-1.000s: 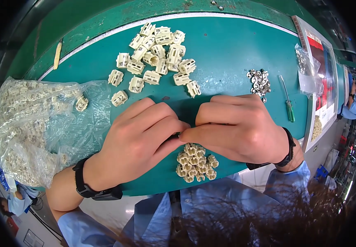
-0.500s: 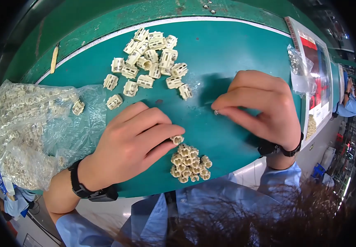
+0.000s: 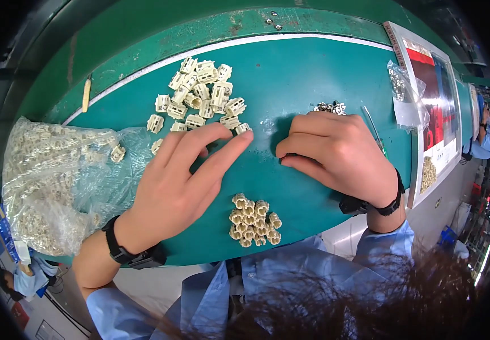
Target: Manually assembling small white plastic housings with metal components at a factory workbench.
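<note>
My left hand (image 3: 180,175) has its fingers apart, and the fingertips reach the near edge of a loose group of cream plastic sleeves (image 3: 194,99). One fingertip is at, perhaps touching, a cream sleeve (image 3: 243,128) on that edge; nothing is seen held in this hand. To its right, my right hand (image 3: 335,153) pinches thumb against forefinger just above the green mat (image 3: 313,68). What sits in that pinch is mostly hidden, only a dark speck showing. Closer to me, several cream sleeves stand packed together in a cluster (image 3: 254,220), their open ends up.
A clear plastic bag (image 3: 41,187) full of cream sleeves lies at left. Beyond my right hand are small shiny metal parts (image 3: 330,106) and a thin screwdriver-like tool (image 3: 373,126). A small clear bag (image 3: 406,102) lies by a framed board (image 3: 443,113) at right.
My left hand has let go of a cream sleeve at the near cluster and moved away from me to the loose group. My right hand has shifted slightly left, uncovering the shiny metal parts.
</note>
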A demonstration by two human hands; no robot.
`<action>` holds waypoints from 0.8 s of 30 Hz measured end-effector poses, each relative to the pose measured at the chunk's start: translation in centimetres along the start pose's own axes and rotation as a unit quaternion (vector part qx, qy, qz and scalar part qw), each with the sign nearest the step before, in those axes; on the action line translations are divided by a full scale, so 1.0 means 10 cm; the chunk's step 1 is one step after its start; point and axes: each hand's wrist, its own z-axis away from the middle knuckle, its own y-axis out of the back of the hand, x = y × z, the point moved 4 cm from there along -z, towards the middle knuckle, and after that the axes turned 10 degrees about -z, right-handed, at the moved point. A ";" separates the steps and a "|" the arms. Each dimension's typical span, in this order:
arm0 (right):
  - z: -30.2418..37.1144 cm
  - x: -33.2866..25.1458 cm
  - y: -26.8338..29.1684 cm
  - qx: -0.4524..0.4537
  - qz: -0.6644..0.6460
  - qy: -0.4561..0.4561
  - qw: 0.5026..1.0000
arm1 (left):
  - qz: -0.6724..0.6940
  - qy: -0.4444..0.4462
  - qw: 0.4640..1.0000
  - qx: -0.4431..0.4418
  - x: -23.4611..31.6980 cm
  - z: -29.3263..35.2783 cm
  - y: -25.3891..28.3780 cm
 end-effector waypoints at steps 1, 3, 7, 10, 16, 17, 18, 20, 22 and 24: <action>0.00 0.01 0.01 0.006 -0.002 0.000 1.000 | -0.029 0.008 1.000 -0.011 0.00 -0.02 0.01; -0.02 0.03 0.02 0.000 -0.010 0.005 1.000 | -0.063 -0.011 0.998 -0.009 0.00 -0.05 0.07; 0.02 0.04 0.04 -0.011 -0.011 0.008 1.000 | -0.123 -0.049 0.991 -0.006 0.13 -0.17 0.13; 0.02 0.05 0.02 -0.012 -0.007 0.018 1.000 | -0.135 -0.073 0.988 -0.026 0.13 -0.34 0.12; 0.01 0.05 0.00 -0.008 -0.009 0.030 0.999 | -0.053 -0.063 0.997 -0.002 0.03 -0.35 0.03; 0.02 0.05 0.00 -0.007 -0.010 0.028 1.000 | -0.014 -0.047 0.999 0.008 0.02 -0.35 0.04; 0.02 0.05 0.00 -0.008 -0.009 0.027 1.000 | -0.012 -0.049 0.999 0.007 0.03 -0.32 0.02; 0.01 0.06 -0.01 -0.012 -0.007 0.028 1.000 | 0.080 -0.009 0.997 -0.013 0.04 -0.22 -0.02; 0.00 0.04 0.00 -0.017 -0.040 0.015 0.999 | 0.128 0.012 0.991 -0.021 0.02 -0.17 -0.06; -0.01 0.00 -0.01 -0.028 -0.105 -0.008 0.994 | 0.139 0.016 0.990 -0.019 0.02 -0.14 -0.10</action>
